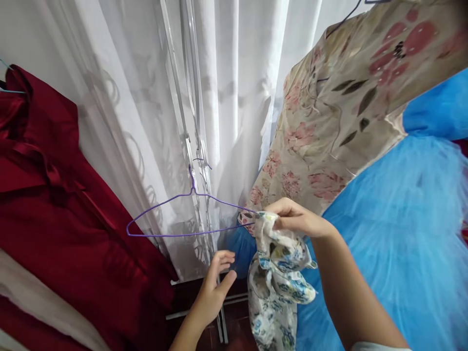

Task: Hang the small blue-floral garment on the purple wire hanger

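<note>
A thin purple hanger (161,236) hangs by its hook from a white metal rack in the middle of the head view. My right hand (292,218) grips a white garment with blue flowers (274,304) at the hanger's right end, which goes in under the cloth. Most of the garment droops below that hand in loose folds. Below the hanger's lower bar, my left hand (216,282) is held up with fingers and thumb apart, holding nothing. It is to the left of the garment and does not touch it.
A dark red garment (95,234) hangs at the left. A beige dress with pink flowers (310,141) and a bright blue tulle dress (395,234) hang close on the right. Behind the rack (195,97) are white curtains (244,63).
</note>
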A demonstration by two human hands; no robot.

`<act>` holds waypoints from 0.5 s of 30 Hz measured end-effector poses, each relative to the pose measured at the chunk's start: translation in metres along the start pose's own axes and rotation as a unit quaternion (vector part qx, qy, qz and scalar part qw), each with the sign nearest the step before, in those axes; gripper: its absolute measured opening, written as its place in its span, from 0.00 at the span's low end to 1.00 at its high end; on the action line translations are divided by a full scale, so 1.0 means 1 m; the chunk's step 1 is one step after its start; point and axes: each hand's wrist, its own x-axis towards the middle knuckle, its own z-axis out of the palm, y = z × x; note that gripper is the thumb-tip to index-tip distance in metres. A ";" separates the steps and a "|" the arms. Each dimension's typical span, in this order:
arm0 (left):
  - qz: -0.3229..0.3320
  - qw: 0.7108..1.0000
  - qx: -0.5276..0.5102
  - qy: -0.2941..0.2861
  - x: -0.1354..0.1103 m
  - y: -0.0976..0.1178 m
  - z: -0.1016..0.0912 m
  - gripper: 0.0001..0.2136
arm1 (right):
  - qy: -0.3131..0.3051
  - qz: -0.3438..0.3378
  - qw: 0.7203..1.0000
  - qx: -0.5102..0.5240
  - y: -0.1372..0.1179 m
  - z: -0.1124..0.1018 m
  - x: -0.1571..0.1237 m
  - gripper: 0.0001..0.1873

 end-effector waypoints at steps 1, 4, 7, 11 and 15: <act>0.006 1.000 -0.001 -0.011 0.005 0.008 0.005 0.17 | -0.021 0.002 1.000 -0.010 -0.004 0.003 0.000 0.11; 0.004 0.998 0.005 -0.070 0.011 0.017 0.026 0.26 | -0.013 -0.013 1.000 -0.010 -0.001 0.006 0.001 0.11; -0.041 0.990 0.045 -0.124 0.005 -0.002 0.042 0.20 | 0.056 -0.020 0.998 0.028 0.013 0.001 0.003 0.11; -0.097 0.975 0.164 -0.117 -0.012 -0.044 0.020 0.14 | 0.224 -0.025 0.971 0.074 0.035 -0.021 0.003 0.08; -0.075 0.970 0.221 -0.073 -0.022 -0.045 -0.050 0.09 | 0.302 -0.042 0.947 0.098 0.056 -0.047 0.021 0.06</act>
